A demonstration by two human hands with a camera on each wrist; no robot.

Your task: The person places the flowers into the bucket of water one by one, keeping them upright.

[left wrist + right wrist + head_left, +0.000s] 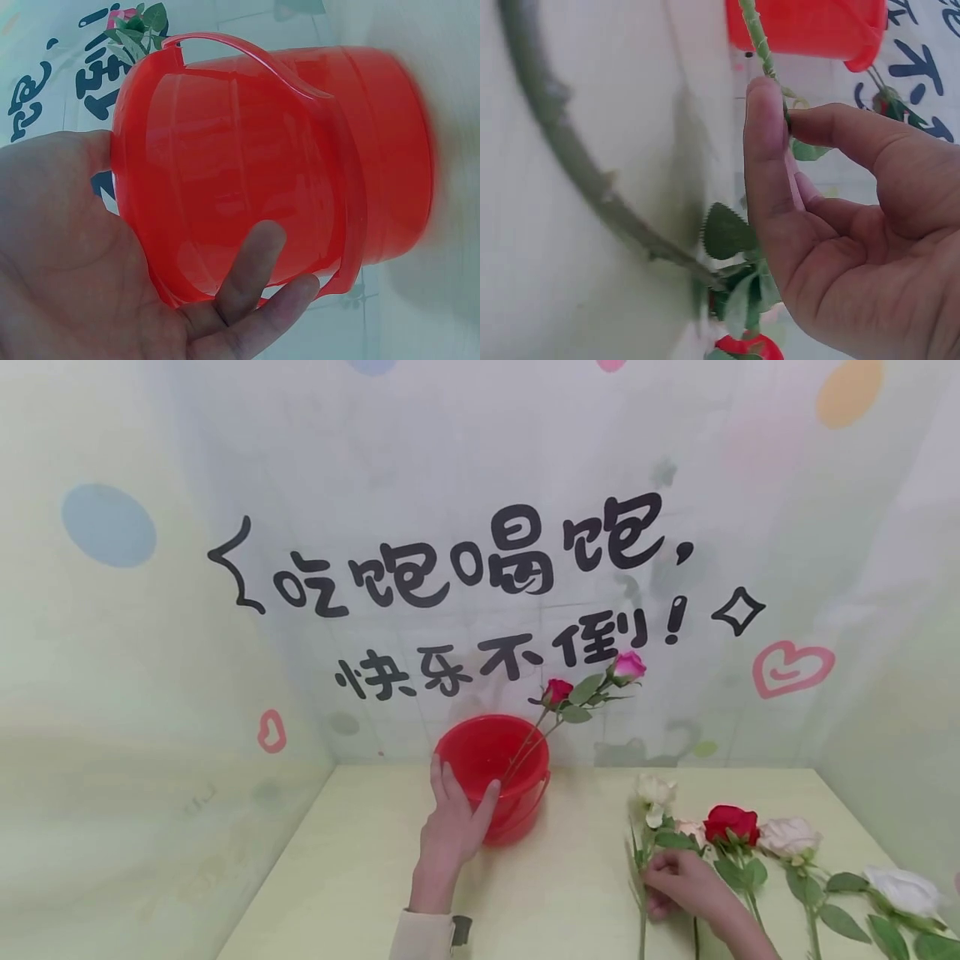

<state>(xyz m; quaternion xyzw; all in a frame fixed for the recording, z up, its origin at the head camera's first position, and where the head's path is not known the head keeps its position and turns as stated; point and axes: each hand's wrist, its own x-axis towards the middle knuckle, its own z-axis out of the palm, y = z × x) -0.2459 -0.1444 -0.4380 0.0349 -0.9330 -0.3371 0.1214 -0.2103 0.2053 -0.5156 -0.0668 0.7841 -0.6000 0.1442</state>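
A red bucket (491,822) stands on the table with its handle hanging down its outside. My left hand (450,827) holds its near side, thumb at the rim and fingers spread along the wall in the left wrist view. Two artificial roses, one red (557,692) and one pink (628,667), lean out of the bucket to the right. At the right, my right hand (690,889) pinches the green stem of a cream rose (656,791) between thumb and index finger. In the right wrist view that stem (756,34) runs up from the fingertips.
Right of my right hand lie more artificial roses: a red one (731,825), a pale pink one (790,838) and a white one (905,890). A pale pink bloom (692,832) is partly hidden behind leaves. A printed curtain (480,452) hangs behind the table (337,868).
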